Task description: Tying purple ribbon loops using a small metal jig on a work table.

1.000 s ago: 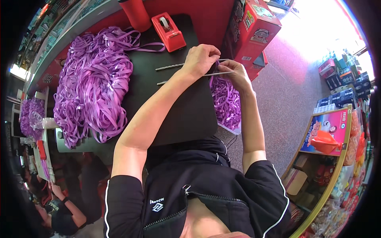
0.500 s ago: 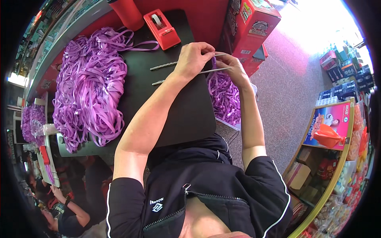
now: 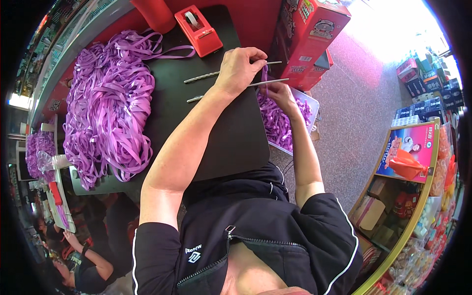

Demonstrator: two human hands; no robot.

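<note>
Left hand (image 3: 236, 71) farther out, right hand (image 3: 281, 96) nearer, purple strip (image 3: 265, 74) by both

Through the head camera I see the two hands near each other but apart. The left hand is over the black table (image 3: 211, 142), back upward, thumb and forefinger bent toward each other beside the strip's far end; I can't tell whether they pinch it.

I have the strip just past the table's right edge, spanning two metal rods (image 3: 200, 77). The rods run side by side, pass beneath the left hand and jut beyond that edge.

The right hand is over a pale tub (image 3: 313, 105) of purple pieces (image 3: 278, 125), fingers curled by the strip's near end. From my side I can't make out whether they are closed on it.

To the left I see a big ribbon heap (image 3: 108, 108) on the table; at the far side, a red tape dispenser (image 3: 201, 32) beside a red cylinder (image 3: 156, 14). A red box (image 3: 314, 29) stands beyond the right hand. At lower left, I spot a co-worker's hand (image 3: 73, 240).
</note>
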